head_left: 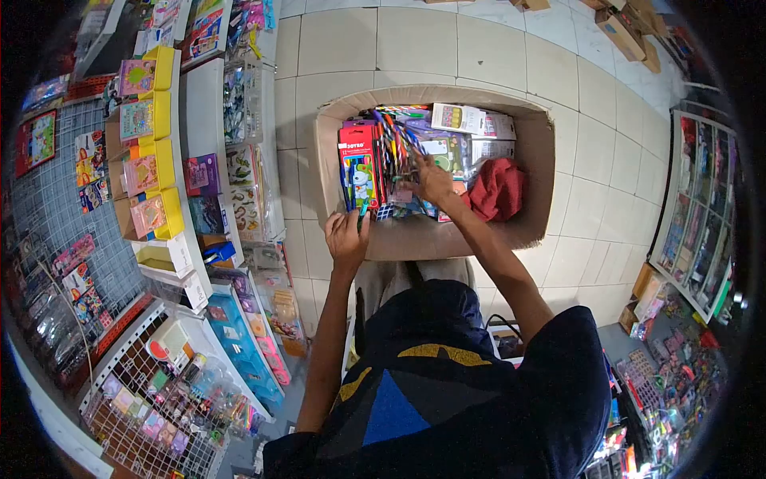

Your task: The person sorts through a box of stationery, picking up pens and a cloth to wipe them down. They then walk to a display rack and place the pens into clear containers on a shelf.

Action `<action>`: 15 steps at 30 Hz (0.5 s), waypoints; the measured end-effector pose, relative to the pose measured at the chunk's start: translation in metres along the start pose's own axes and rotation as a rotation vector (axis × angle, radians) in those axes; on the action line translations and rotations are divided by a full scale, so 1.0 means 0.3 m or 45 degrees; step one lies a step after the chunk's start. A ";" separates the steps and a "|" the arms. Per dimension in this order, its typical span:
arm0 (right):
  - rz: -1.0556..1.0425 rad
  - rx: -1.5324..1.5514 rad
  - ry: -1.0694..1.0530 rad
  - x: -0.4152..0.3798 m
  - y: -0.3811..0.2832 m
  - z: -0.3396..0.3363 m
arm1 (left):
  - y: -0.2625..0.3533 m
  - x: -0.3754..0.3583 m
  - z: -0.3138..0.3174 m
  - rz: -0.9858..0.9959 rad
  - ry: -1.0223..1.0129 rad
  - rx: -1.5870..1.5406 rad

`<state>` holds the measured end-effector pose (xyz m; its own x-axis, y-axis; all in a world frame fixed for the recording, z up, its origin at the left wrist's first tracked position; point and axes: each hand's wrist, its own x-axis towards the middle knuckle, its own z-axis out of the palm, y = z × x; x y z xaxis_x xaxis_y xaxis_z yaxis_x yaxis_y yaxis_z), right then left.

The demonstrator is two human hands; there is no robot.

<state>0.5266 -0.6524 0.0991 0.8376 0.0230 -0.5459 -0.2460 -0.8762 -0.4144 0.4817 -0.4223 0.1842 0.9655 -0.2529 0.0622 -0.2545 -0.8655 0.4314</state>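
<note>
A large cardboard box (431,239) stands on the floor in front of me, packed with stationery. At its near left corner, my left hand (348,238) is closed around a slim pen with a teal end (365,207). My right hand (435,184) reaches into the middle of the box, slightly blurred, its fingertips at a bundle of striped pencils (394,144); whether it grips any cannot be made out. Left of the bundle lies a red pack with a cartoon dog (361,172). A dark red cloth (496,190) is bunched at the right end, beside white cartons (459,118).
Tiled floor (415,40) surrounds the box. Shelves with yellow bins (163,144) and hanging packets line the left side. A glass-fronted display case (694,207) stands at the right, with small goods (670,375) below it. Cardboard pieces (622,32) lie at the far right.
</note>
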 end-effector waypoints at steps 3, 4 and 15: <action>-0.127 -0.140 0.078 0.066 0.014 -0.036 | -0.003 0.001 0.007 0.018 0.034 -0.009; -0.112 -0.031 0.161 0.112 0.011 -0.026 | 0.000 0.000 0.005 0.025 0.046 -0.007; 0.000 -0.186 0.240 0.367 -0.067 0.112 | 0.010 0.002 -0.012 0.067 0.039 0.075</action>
<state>0.6074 -0.6159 0.0227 0.9173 -0.0556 -0.3943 -0.1845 -0.9369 -0.2971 0.4818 -0.4235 0.1888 0.9516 -0.2863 0.1117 -0.3072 -0.8754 0.3731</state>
